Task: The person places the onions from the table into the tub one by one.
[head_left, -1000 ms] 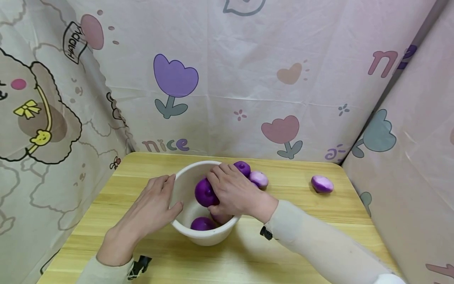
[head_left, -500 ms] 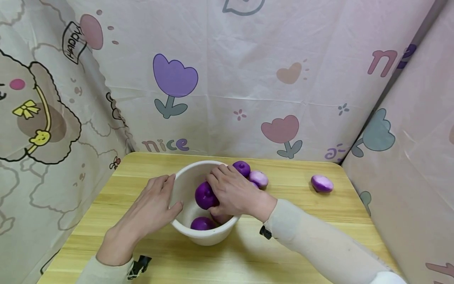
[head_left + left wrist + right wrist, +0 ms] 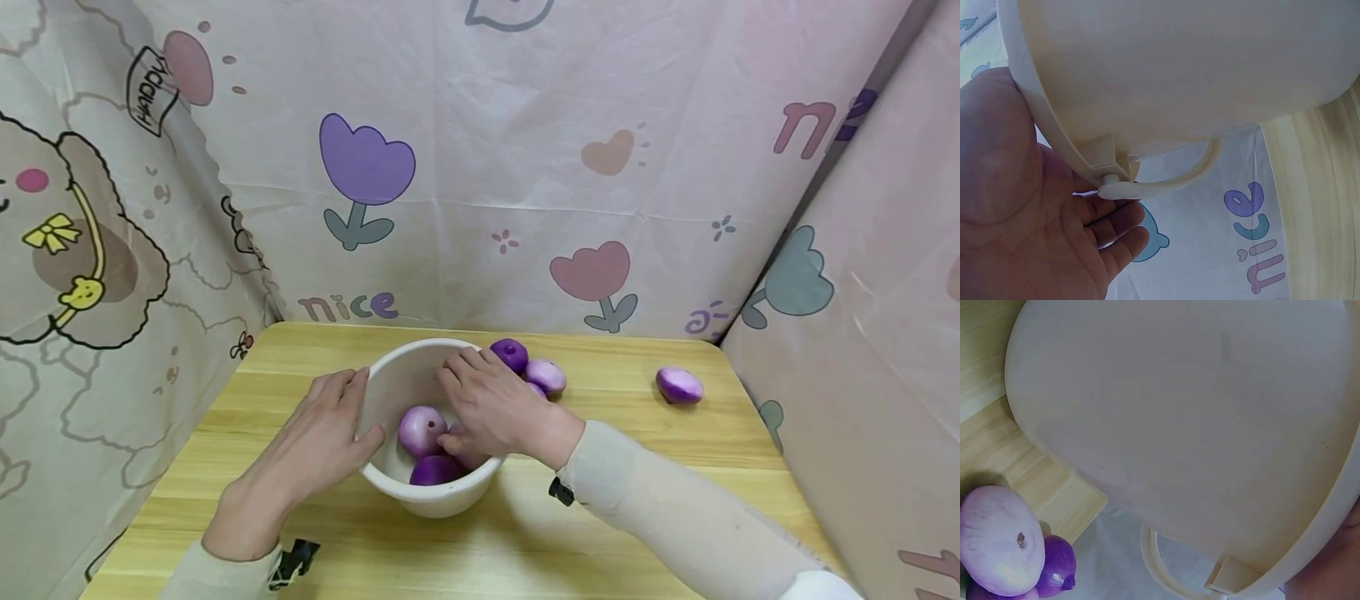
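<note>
A white plastic bucket (image 3: 427,493) stands upright with several purple onions inside. A pale onion (image 3: 422,431) and a dark purple onion (image 3: 435,471) show at its bottom; another is partly hidden under my right hand (image 3: 495,404). That hand reaches over the right rim, fingers bent loosely downward, gripping no onion. My left hand (image 3: 315,437) rests at the left rim with relaxed fingers, its thumb over the opening. In the left wrist view the fingers (image 3: 1116,222) lie beside the bucket's handle (image 3: 1175,184).
Behind the bucket on the right lie a dark onion (image 3: 510,356), a pale onion (image 3: 545,377) and a partly hidden one. A lone purple-and-white onion (image 3: 679,386) lies farther right. Printed cloth (image 3: 480,167) encloses the wooden table (image 3: 600,533) at back and sides.
The dark onion in my right hand sank slightly, then was let go into the bucket. A pale onion surface now shows there, and the front dark onion shifted slightly right. My left hand stayed put.
</note>
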Motion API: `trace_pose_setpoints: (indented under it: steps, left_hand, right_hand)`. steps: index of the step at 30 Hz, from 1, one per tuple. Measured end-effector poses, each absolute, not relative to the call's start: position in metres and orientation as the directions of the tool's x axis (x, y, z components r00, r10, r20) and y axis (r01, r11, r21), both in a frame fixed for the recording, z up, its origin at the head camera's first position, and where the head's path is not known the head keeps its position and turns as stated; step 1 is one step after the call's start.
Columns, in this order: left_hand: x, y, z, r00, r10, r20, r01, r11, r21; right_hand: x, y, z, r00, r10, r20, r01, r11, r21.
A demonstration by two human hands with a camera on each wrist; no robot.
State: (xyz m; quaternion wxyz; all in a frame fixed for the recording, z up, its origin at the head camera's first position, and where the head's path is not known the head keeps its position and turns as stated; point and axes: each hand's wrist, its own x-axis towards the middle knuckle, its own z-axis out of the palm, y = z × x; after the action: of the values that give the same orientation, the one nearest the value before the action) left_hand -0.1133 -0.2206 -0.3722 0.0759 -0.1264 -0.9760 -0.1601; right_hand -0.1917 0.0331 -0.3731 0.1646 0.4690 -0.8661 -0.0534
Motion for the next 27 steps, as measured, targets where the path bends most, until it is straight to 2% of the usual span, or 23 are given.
trace_pose_setpoints:
  steps: [12,27]
  left_hand:
    - [-0.114,-0.221,-0.372,-0.960,0.212,0.182,0.259,0.919,0.296]
    - [-0.114,-0.218,-0.372,-0.964,0.206,0.167,0.248,0.922,0.296]
  right_hand:
    - [-0.190,0.036,-0.375,-0.528,-0.781,0.334,-0.761,0.610,0.223]
    - [-0.193,0.057,-0.374,-0.586,-0.650,0.483,-0.702,0.706,0.098]
